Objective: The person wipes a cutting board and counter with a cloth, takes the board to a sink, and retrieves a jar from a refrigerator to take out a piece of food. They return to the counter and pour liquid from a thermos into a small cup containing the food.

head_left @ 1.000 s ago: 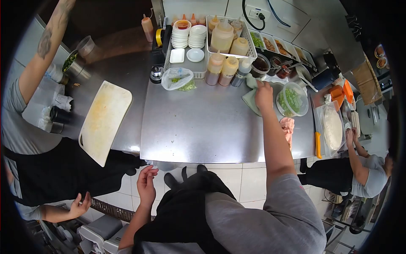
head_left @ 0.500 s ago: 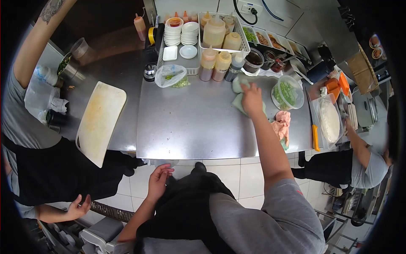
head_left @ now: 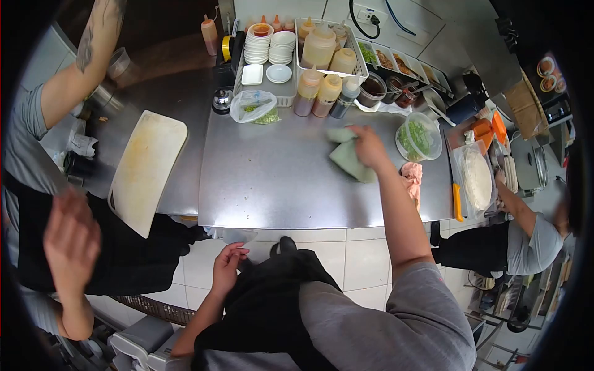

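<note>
My right hand (head_left: 370, 147) is closed on a pale green cloth (head_left: 350, 162), folded and bunched against the steel counter (head_left: 272, 179). Just right of that hand stands a clear tub of chopped greens (head_left: 418, 137), and a crumpled pink cloth (head_left: 411, 178) lies below the tub. My left hand (head_left: 229, 263) hangs low in front of the counter's near edge, fingers loosely bent and apart, with nothing visible in it. Several squeeze bottles (head_left: 327, 96) stand at the back, beyond the green cloth.
A white cutting board (head_left: 148, 170) lies to the left, by a co-worker's blurred hand (head_left: 72, 238). A plastic bag of greens (head_left: 255, 107) sits near stacked white dishes (head_left: 257, 46). At right are an orange-handled knife (head_left: 456, 203), a container with white contents (head_left: 475, 179) and another person's arm (head_left: 516, 201).
My right hand has drawn the green cloth slightly left and toward me. The left co-worker's lower hand has risen beside the cutting board. My left hand has barely moved.
</note>
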`<state>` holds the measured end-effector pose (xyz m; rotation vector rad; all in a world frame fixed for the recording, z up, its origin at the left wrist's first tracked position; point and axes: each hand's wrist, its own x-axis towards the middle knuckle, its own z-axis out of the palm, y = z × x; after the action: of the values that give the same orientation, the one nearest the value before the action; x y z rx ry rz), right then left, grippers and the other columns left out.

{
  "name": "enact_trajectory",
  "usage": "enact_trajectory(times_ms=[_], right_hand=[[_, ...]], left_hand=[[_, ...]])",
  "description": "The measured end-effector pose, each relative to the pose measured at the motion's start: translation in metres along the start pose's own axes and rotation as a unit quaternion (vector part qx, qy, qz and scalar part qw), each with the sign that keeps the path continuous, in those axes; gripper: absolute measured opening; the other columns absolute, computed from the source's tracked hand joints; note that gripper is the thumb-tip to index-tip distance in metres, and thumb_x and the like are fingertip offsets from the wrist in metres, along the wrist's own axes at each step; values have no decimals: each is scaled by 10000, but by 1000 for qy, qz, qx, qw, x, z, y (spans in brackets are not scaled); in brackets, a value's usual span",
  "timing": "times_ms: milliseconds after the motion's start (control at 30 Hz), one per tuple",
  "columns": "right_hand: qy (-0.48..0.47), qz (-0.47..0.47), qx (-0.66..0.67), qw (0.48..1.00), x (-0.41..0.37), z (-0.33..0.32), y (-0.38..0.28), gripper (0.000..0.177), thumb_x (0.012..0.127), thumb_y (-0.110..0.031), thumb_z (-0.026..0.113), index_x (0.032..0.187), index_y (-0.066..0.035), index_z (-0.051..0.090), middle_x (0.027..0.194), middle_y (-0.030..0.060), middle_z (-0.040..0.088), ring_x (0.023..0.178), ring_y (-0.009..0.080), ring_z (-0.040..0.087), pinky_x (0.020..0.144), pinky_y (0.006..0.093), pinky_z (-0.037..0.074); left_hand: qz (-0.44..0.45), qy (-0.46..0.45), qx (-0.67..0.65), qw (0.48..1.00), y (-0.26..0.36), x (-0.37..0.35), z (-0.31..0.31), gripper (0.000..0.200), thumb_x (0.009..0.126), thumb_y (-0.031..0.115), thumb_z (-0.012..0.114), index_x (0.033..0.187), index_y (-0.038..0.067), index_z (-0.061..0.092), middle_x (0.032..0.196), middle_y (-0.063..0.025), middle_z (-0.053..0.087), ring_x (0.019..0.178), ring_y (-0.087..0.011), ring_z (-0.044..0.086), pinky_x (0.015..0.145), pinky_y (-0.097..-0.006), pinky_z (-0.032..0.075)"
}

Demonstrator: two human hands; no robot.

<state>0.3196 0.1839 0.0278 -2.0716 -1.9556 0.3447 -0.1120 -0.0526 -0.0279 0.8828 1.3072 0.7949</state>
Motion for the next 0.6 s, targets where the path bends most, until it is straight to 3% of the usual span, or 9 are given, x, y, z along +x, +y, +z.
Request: enact_trajectory(times_ms=[67,133,233,300,467,533,567,600], right_hand=[[38,16,35,999,15,-3,12,490,858,-65,426,1252,-293,607,1355,201,472,1139,430,542,966,440,463],[102,110,22,988,38,-16,15,471,829,-62,459,1245,-222,613,1248,240,517,1084,413,571,949,445,461],[72,120,-54,989,63,-4,14,471,846,-111,471,1277,-259,588,1379,176,454,1150,423,542,935,446,484],[71,131,-99,984,57,4,8,465,843,-114,487,1277,-246,587,1367,160,457,1143,415,538,917,448,493],[36,85,-84,992,-10,17,-17,420,859,-97,488,1236,-237,609,1289,196,492,1081,415,550,912,456,488],[77,-22,7,997,-48,30,-16,414,857,-45,506,1230,-191,610,1226,215,526,1066,404,554,924,436,474],[74,-22,5,997,-64,22,-17,414,857,-45,506,1230,-191,610,1226,215,526,1066,404,554,924,436,474],[88,-10,87,992,-79,5,-16,416,855,-10,502,1231,-154,605,1203,218,543,1071,390,557,938,423,461]], left_hand=[[2,14,-10,1000,-8,-4,-6,248,1007,88,424,1200,16,563,1028,-75,666,881,-104,589,841,-251,471],[-4,20,-18,1000,-14,-8,-8,246,1008,92,426,1196,13,565,1026,-74,665,881,-106,591,841,-254,474],[-24,28,-24,999,-20,-9,-4,246,1009,104,438,1194,7,568,1025,-73,662,880,-112,595,837,-254,481],[-65,26,-31,997,-25,-7,-2,255,1008,120,447,1209,20,570,1032,-69,661,887,-115,601,841,-258,482],[-132,-4,-86,987,-35,6,11,263,1004,142,460,1222,47,573,1080,-82,653,929,-137,607,864,-278,488],[-155,-35,-123,980,-39,14,16,280,1000,166,467,1236,48,562,1138,-109,636,1005,-174,607,921,-306,483],[-158,-36,-126,979,-35,18,20,280,1000,166,467,1236,48,562,1138,-109,636,1005,-174,607,921,-306,483],[-176,-60,-163,969,-28,21,24,292,1000,178,465,1245,44,553,1149,-114,630,1026,-183,603,941,-313,474]])
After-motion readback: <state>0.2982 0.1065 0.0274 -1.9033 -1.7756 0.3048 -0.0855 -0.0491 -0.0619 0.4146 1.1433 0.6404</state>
